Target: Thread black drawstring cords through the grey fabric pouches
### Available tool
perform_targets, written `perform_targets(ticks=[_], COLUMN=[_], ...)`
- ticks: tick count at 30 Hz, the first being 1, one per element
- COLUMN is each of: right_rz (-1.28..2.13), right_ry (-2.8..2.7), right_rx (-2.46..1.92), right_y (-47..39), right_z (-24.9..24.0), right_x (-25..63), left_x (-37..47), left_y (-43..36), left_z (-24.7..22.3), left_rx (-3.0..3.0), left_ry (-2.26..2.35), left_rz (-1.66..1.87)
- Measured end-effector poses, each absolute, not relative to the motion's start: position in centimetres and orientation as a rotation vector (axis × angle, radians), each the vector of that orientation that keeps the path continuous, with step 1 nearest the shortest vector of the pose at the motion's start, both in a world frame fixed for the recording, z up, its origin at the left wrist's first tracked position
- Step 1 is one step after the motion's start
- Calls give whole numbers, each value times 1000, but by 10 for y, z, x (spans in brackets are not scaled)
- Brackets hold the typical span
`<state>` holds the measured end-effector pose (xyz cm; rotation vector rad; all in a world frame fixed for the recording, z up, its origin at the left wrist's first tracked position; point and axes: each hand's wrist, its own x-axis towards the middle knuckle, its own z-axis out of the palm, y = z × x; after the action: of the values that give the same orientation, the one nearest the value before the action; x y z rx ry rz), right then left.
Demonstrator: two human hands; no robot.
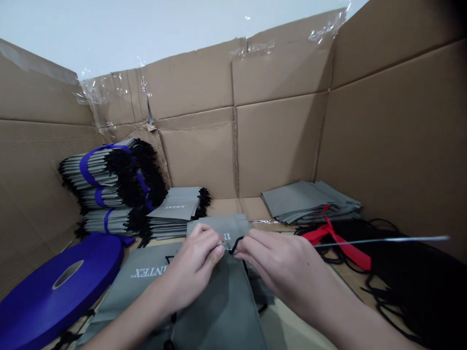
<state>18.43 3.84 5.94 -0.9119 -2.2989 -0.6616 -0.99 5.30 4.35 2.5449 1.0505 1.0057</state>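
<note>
My left hand (pixel 199 260) is closed in a pinch above a grey fabric pouch (pixel 215 311); what lies between its fingertips is mostly hidden. Close beside it, my right hand (pixel 277 257) pinches a short loop of black cord (pixel 235 244). A long thin metal rod (pixel 383 240) sticks out to the right from behind my right hand. Its near part is covered by the fingers, and a thin wire-like end seems to show between both hands. Under my left forearm lies another grey pouch (pixel 120 287) with white INTEX lettering.
At left, a roll of purple strap (pixel 32 287) lies before bundled pouches (pixel 102 165). A smaller pouch stack (pixel 178 204) stands mid-back, flat grey pouches (pixel 306 199) back right. Black cords (pixel 412 272) with a red tie (pixel 350 250) lie right. Cardboard walls (pixel 280 136) surround the table.
</note>
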Motion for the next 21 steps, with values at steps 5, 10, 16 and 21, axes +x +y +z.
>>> perform_targets(ticks=[5,10,16,21], right_rz=[-649,-562,-567,-224], right_ry=[-2241,-2139,-2129,-2228], right_rx=[-938,-967,-921,-1222], right_y=[44,45,42,43], right_z=[50,41,40,56], right_x=[179,172,168,177], left_x=[-10,-7,-5,-7], left_y=[55,54,49,49], left_z=[43,39,41,50], left_rx=[2499,2458,2490,2739], left_ry=[1050,1045,1114,1266], left_rz=[888,873,894,920])
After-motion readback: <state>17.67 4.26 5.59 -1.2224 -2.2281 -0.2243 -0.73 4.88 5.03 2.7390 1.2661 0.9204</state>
